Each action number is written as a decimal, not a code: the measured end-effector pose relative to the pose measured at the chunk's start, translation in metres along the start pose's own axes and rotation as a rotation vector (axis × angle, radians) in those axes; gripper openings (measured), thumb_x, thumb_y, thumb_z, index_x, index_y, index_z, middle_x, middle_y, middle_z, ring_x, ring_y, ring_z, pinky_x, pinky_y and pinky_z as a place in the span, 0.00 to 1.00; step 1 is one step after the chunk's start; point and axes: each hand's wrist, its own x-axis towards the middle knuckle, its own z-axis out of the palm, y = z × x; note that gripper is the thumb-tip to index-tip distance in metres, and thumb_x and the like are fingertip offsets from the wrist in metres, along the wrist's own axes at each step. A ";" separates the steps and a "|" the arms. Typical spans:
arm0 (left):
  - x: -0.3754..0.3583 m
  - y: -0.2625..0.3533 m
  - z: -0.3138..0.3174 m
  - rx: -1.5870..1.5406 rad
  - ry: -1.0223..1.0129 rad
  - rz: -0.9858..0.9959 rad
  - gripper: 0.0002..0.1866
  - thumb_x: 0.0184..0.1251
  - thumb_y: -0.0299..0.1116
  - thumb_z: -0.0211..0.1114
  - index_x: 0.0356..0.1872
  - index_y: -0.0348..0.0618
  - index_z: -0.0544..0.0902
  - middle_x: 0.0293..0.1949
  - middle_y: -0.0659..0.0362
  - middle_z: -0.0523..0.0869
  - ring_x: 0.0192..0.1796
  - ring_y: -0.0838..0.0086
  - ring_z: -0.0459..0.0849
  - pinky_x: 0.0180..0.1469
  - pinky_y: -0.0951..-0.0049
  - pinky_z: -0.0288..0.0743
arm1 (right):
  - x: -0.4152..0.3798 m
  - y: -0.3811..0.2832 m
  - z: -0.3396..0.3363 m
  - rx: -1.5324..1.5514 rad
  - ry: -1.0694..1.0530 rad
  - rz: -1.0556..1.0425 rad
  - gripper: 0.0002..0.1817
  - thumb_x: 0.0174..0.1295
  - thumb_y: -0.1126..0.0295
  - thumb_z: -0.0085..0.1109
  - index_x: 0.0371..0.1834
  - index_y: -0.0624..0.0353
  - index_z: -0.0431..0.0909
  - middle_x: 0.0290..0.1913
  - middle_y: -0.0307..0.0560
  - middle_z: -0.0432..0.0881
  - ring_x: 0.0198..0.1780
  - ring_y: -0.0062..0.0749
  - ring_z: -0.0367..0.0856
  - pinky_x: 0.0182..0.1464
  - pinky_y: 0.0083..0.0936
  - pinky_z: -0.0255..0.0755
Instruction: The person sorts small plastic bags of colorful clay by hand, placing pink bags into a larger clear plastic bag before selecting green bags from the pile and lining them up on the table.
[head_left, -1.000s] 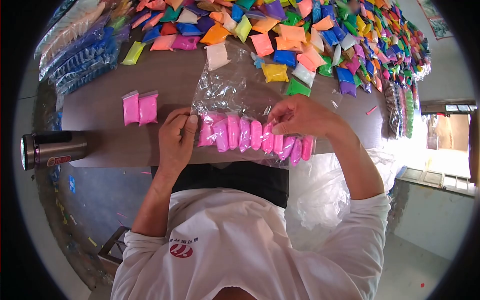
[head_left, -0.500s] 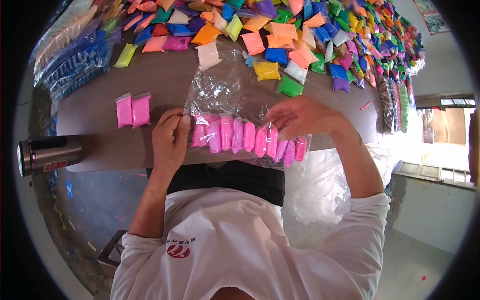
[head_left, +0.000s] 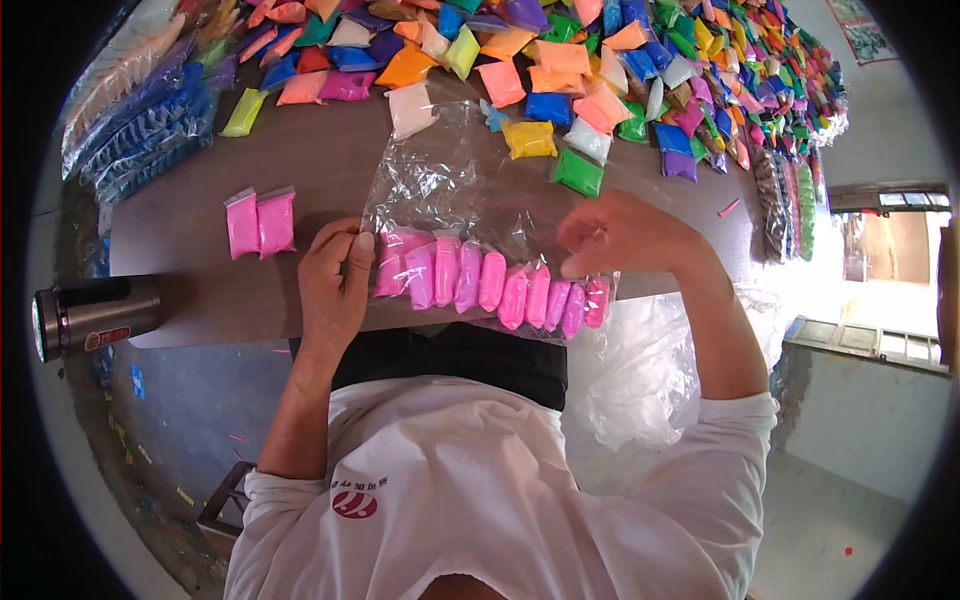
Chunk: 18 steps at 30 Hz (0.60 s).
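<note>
A clear plastic bag (head_left: pixel 425 180) lies near the table's front edge, with a row of several pink and purple packets (head_left: pixel 468 275) inside. My left hand (head_left: pixel 337 270) pinches the bag's left edge between thumb and fingers. Over the bag's right part, my right hand (head_left: pixel 615 238) has its fingers curled inward with the thumb apart, and nothing shows between them. Two pink packets (head_left: pixel 260 224) lie side by side on the table, left of my left hand.
Many coloured packets (head_left: pixel 560 60) are heaped along the far side of the table (head_left: pixel 320 130). Filled bags (head_left: pixel 150 130) are stacked at the far left. A metal flask (head_left: pixel 100 312) lies at the left edge. Clear plastic (head_left: pixel 640 370) hangs below the right front edge.
My right hand has moved slightly right, away from the packets in the bag, and its fingers have curled more. My left hand still holds the bag's edge.
</note>
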 end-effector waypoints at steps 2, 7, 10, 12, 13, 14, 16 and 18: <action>0.000 0.000 0.000 -0.003 -0.006 -0.004 0.16 0.77 0.37 0.60 0.36 0.30 0.81 0.44 0.51 0.86 0.39 0.65 0.83 0.43 0.69 0.76 | -0.011 0.004 -0.003 -0.133 0.014 0.001 0.20 0.50 0.56 0.76 0.33 0.62 0.84 0.35 0.46 0.86 0.40 0.30 0.84 0.42 0.30 0.75; 0.000 0.000 0.001 -0.002 0.005 0.011 0.15 0.77 0.36 0.60 0.38 0.30 0.82 0.43 0.52 0.86 0.38 0.68 0.83 0.42 0.71 0.76 | -0.025 0.002 -0.003 -0.151 -0.060 0.134 0.19 0.50 0.57 0.74 0.23 0.63 0.80 0.27 0.47 0.83 0.33 0.33 0.83 0.37 0.33 0.73; 0.000 0.002 0.000 -0.019 -0.006 -0.010 0.14 0.77 0.34 0.60 0.40 0.30 0.82 0.43 0.53 0.86 0.37 0.71 0.82 0.41 0.72 0.76 | -0.020 0.011 -0.004 -0.102 -0.138 0.100 0.17 0.52 0.58 0.72 0.24 0.62 0.81 0.25 0.47 0.82 0.31 0.33 0.82 0.35 0.33 0.73; -0.001 0.002 -0.001 -0.039 0.013 -0.024 0.13 0.77 0.34 0.60 0.40 0.30 0.82 0.42 0.54 0.86 0.36 0.73 0.81 0.40 0.73 0.75 | -0.016 0.014 -0.005 -0.129 -0.162 0.038 0.17 0.53 0.58 0.70 0.24 0.62 0.81 0.25 0.46 0.82 0.31 0.31 0.82 0.35 0.33 0.73; -0.002 -0.002 0.000 -0.054 0.037 -0.027 0.13 0.77 0.34 0.60 0.40 0.30 0.82 0.42 0.55 0.85 0.35 0.74 0.81 0.39 0.73 0.75 | -0.014 0.015 -0.007 -0.124 -0.158 0.015 0.16 0.54 0.59 0.70 0.25 0.62 0.81 0.25 0.44 0.82 0.31 0.28 0.80 0.34 0.31 0.72; -0.003 -0.005 0.000 -0.069 0.061 -0.031 0.13 0.77 0.34 0.60 0.40 0.30 0.82 0.42 0.55 0.85 0.35 0.75 0.80 0.38 0.74 0.74 | -0.013 0.015 -0.010 -0.119 -0.155 -0.008 0.15 0.55 0.59 0.70 0.26 0.61 0.81 0.25 0.42 0.82 0.30 0.25 0.78 0.33 0.29 0.70; -0.004 -0.010 -0.002 -0.126 0.082 -0.066 0.14 0.77 0.34 0.60 0.39 0.30 0.82 0.41 0.57 0.85 0.35 0.77 0.78 0.38 0.75 0.73 | -0.011 0.011 -0.013 -0.117 -0.141 -0.021 0.14 0.56 0.60 0.70 0.27 0.61 0.82 0.25 0.41 0.81 0.29 0.23 0.77 0.33 0.27 0.70; -0.004 -0.013 -0.004 -0.158 0.111 -0.081 0.14 0.78 0.35 0.60 0.39 0.30 0.82 0.41 0.58 0.85 0.35 0.78 0.77 0.38 0.76 0.72 | -0.010 0.001 -0.019 -0.125 -0.119 -0.003 0.14 0.55 0.60 0.71 0.28 0.61 0.82 0.25 0.42 0.82 0.30 0.25 0.78 0.35 0.29 0.71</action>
